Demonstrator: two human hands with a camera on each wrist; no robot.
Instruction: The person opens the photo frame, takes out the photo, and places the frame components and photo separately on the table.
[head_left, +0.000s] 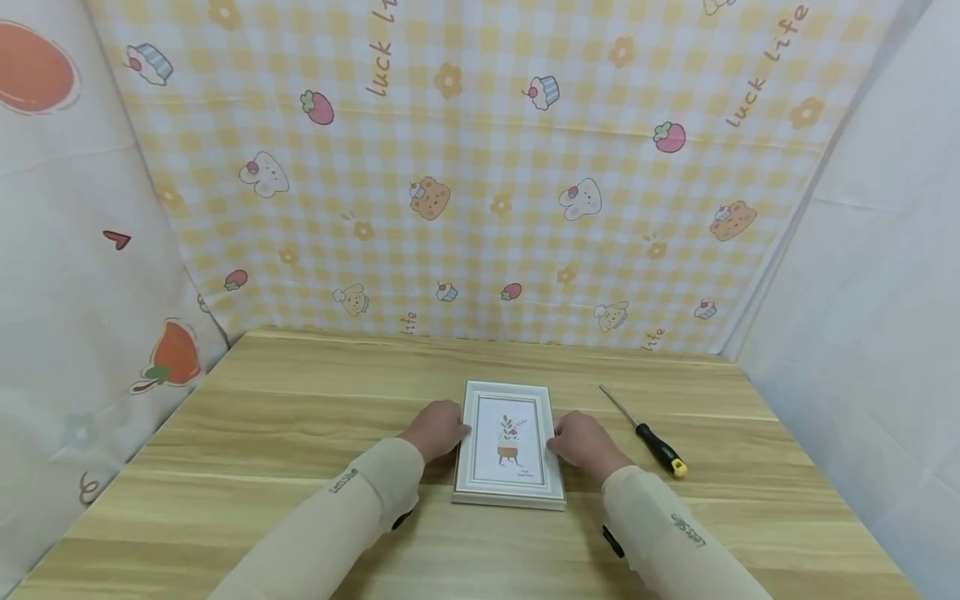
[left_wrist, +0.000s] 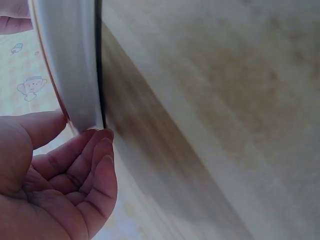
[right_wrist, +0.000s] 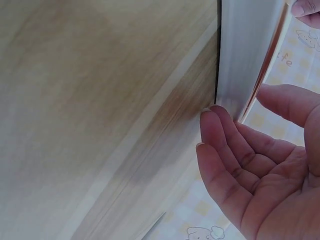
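Observation:
A white picture frame (head_left: 510, 499) lies face up on the wooden table, with a print of a potted plant (head_left: 507, 437) inside it. My left hand (head_left: 437, 429) pinches its left side. On the opposite side, my right hand (head_left: 583, 442) grips the right edge. Seen from the left wrist, the left thumb (left_wrist: 47, 127) presses the front rim while the curled fingertips reach the dark back edge of the frame (left_wrist: 75, 60). The right wrist view shows the right thumb (right_wrist: 285, 100) at the front rim and the fingers curled toward the back edge.
A screwdriver (head_left: 660, 450) with a black and yellow handle lies on the table (head_left: 337, 400), just right of my right hand. Behind the table hangs a yellow checked cloth (head_left: 480, 250). White cloths (head_left: 885, 292) close off the left and right sides.

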